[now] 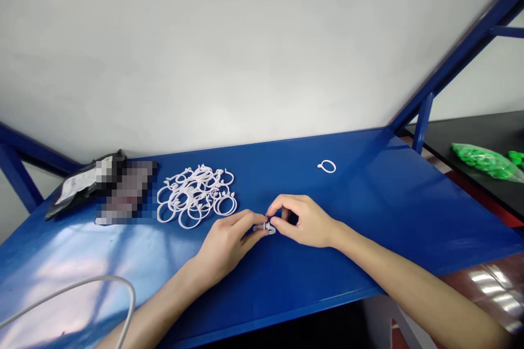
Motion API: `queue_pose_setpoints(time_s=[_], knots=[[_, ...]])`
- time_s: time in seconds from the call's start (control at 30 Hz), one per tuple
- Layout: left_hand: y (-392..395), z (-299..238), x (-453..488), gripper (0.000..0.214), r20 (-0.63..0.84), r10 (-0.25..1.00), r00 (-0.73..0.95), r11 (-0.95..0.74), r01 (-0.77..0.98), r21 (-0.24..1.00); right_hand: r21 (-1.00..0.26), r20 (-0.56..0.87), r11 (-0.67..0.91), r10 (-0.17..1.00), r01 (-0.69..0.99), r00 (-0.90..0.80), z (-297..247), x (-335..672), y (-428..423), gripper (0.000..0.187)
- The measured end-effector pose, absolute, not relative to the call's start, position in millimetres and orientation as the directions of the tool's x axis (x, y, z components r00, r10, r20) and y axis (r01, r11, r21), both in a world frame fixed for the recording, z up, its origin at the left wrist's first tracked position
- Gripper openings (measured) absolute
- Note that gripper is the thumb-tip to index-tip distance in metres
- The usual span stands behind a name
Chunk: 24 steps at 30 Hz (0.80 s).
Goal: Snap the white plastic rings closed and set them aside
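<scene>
My left hand (229,242) and my right hand (301,222) meet at the middle of the blue table (385,201). Both pinch one small white plastic ring (265,227) between thumb and fingertips, low over the tabletop. A pile of several white plastic rings (197,196) lies just left of my left hand. A single white ring (326,166) lies apart, farther back and to the right of my right hand.
A black bag with a white label (88,182) lies at the table's back left. A white cable (102,283) loops over the near left corner. Blue frame bars (458,57) rise at the right. A green bag (485,160) sits on a dark table beyond.
</scene>
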<state>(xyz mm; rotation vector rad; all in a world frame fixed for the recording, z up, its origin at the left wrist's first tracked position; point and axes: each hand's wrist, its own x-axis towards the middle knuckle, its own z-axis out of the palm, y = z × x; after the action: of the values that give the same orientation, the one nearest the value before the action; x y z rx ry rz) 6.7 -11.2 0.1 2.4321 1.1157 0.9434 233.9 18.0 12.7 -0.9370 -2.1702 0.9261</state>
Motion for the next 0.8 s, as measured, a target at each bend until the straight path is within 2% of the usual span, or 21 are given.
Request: queue_pose_setpoints(time_s=[0.13,0.3,0.43,0.67,0.8], knots=[[-8.9,-2.7,4.3,0.010,0.325,0.858,0.397,-0.507,0.566,0.650,-0.791,0.205,0.495,0.769,0.359,-0.606,15.1,235.4,18.2,0.007],[-5.7,-3.8,4.1,0.008,0.246,0.908,0.338,-0.395,0.500,0.771,-0.782,0.208,0.507,0.761,0.363,-0.614,14.6,233.4,18.4,0.009],[-6.7,-3.5,7.1,0.016,0.169,0.940,0.298,-0.288,0.421,0.860,-0.773,0.214,0.509,0.771,0.378,-0.600,13.6,232.9,18.2,0.011],[-6.9,2.0,8.6,0.020,0.053,0.960,0.276,-0.144,0.322,0.936,-0.824,0.177,0.441,0.798,0.356,-0.576,12.2,232.0,17.4,0.012],[-5.7,6.2,9.0,0.016,0.027,0.961,0.276,-0.093,0.228,0.969,-0.848,0.172,0.413,0.807,0.332,-0.564,13.2,231.4,16.6,0.012]])
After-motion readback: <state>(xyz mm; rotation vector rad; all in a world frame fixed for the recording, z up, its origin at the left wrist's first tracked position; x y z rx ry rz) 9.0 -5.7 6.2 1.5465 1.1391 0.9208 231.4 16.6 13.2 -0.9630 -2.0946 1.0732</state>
